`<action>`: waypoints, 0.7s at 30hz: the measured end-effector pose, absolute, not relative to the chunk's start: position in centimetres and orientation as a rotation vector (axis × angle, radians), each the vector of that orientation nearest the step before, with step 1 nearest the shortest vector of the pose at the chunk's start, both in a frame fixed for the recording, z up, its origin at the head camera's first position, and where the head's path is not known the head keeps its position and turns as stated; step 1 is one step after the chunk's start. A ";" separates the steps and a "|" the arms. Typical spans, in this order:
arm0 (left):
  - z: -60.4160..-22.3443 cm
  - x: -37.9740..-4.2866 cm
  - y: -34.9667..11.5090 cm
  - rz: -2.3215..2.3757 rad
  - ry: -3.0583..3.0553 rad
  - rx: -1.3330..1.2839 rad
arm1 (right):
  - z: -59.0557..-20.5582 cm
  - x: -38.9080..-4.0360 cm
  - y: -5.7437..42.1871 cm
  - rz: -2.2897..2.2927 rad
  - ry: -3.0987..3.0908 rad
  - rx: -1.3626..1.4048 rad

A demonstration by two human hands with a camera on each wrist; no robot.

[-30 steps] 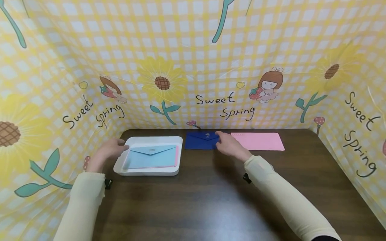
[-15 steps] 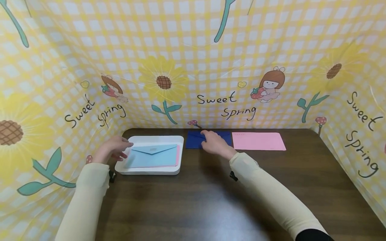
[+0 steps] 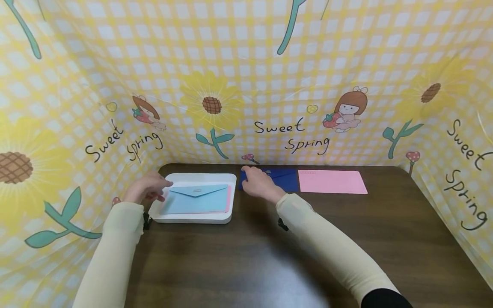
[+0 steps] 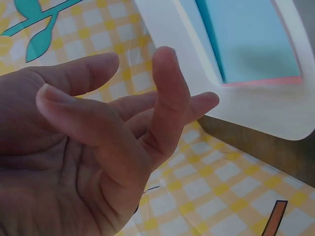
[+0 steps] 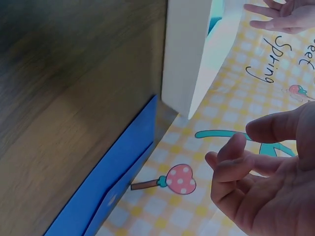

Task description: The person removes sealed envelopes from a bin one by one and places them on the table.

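Head view: A person in cream sleeves (image 3: 329,246) holds both hands over a dark wood worktop (image 3: 215,261). The left hand (image 3: 146,188), its fingers loosely bent and grasping nothing, hangs at the near side of a white tray (image 3: 190,220), which extends to that hand's right. Inside the tray, just beyond the left fingertips, a light blue envelope (image 3: 198,202) lies flap upward on top of a pink piece (image 3: 229,197), whose edge shows. The right hand (image 3: 259,184), likewise released, is above the left part of a navy envelope (image 3: 286,183); the rest of that envelope shows to the hand's right. Farther right of the same hand, a pink envelope (image 3: 333,182) lies flat on the worktop. Ahead of both hands hangs a yellow checked cloth (image 3: 246,92) printed with sunflowers and the words "Sweet Spring."

Left wrist view: The left palm is turned toward the camera, thumb and fingers parted and relaxed. Past the fingertips sit the tray's corner and the light blue envelope.

Right wrist view: The right hand's fingers curl loosely around nothing, with a visible gap between them and the navy envelope. The tray's wall stands beyond the fingertips, with the left hand on its far side.
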State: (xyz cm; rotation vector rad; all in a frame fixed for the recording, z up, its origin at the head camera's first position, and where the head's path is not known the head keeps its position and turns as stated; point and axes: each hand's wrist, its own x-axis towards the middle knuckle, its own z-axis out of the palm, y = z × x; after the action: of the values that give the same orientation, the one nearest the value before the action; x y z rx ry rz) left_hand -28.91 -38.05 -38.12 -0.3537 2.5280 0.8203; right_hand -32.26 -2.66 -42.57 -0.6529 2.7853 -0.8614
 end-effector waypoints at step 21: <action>-38.8 -31.2 -37.9 0.780 2.434 -0.473 | -43.2 -30.3 -7.8 -0.960 2.611 -0.644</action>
State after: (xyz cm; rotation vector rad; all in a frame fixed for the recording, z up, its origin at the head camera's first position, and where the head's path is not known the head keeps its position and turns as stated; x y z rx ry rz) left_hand -31.23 -37.86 -38.85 -0.4734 2.4342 0.7804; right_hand -30.26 -7.85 -43.18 -0.6445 2.6114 -0.9603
